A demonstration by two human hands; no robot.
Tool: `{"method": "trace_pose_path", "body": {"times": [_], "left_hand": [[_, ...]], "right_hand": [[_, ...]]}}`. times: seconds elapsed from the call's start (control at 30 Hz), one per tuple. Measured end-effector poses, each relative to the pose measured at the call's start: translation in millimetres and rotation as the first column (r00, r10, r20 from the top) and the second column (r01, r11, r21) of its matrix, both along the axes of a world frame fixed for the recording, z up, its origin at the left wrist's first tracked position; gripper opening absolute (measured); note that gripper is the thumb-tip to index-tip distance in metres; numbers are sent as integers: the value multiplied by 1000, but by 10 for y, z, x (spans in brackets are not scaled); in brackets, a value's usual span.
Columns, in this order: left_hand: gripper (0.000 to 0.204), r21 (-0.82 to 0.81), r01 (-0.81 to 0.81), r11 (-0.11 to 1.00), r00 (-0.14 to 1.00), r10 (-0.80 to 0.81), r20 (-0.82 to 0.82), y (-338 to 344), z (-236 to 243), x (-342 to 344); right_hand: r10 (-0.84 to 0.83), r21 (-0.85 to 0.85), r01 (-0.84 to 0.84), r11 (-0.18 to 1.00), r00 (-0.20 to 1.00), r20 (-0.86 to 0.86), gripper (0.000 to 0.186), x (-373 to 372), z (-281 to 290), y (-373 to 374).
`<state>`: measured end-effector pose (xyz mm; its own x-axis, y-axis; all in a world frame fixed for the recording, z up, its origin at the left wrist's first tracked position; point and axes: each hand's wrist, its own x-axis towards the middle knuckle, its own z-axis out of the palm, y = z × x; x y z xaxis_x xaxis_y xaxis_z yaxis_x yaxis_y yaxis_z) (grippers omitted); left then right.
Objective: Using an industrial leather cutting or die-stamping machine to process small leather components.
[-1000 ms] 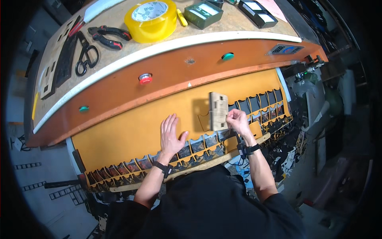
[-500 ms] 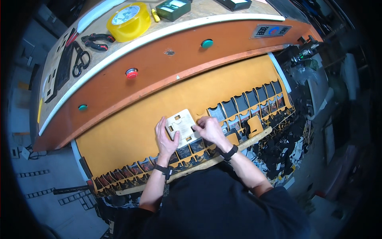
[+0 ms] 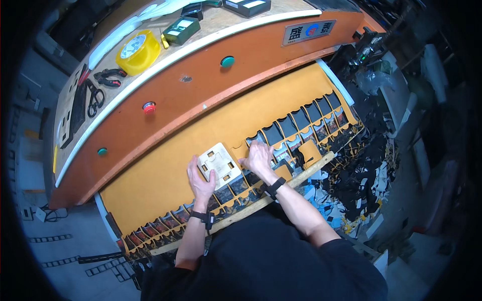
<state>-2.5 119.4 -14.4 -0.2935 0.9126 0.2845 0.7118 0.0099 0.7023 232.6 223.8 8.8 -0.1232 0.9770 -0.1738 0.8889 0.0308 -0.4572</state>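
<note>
My left hand (image 3: 201, 185) grips the left side of a cream, nearly square plate (image 3: 213, 163) with several rectangular cut-outs. Its thumb lies on top and its fingers run along the edge. The plate lies tilted on an orange-yellow sheet (image 3: 165, 175), at the border of its cut-out part. Just right of the plate, my right hand (image 3: 259, 160) rests over the cut edge with its fingers bent but apart; what lies under the fingertips is hidden. Rows of rounded openings run along the sheet's near side, and a loose orange piece (image 3: 309, 153) lies on them.
Beyond the sheet rises an orange machine beam (image 3: 186, 98) with green buttons and a red button (image 3: 149, 108). On its top are yellow tape (image 3: 138, 52), pliers (image 3: 109, 78), scissors (image 3: 95, 98) and a green box (image 3: 181, 30). Dark and white scraps (image 3: 359, 185) heap at the right.
My right hand has drawn slightly away from the plate's right edge, and its fingers have loosened. The left hand still holds the plate. The whole view has shifted and turned a little.
</note>
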Motion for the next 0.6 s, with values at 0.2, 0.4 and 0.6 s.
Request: {"method": "trace_pose_path", "body": {"times": [0.2, 0.4, 0.6], "left_hand": [[80, -13, -8, 1000, 1000, 8, 24, -28, -25, -3], [79, 16, 8, 1000, 1000, -7, -23, 3, -37, 3], [79, 6, 0, 1000, 1000, 0, -13, 21, -8, 13]], "right_hand": [[-28, 162, 68, 985, 971, -238, 73, -8, -26, -256], [-75, 119, 136, 983, 907, -414, 63, -17, 45, -225], [-214, -34, 218, 975, 895, -391, 40, -21, 34, -165]]}}
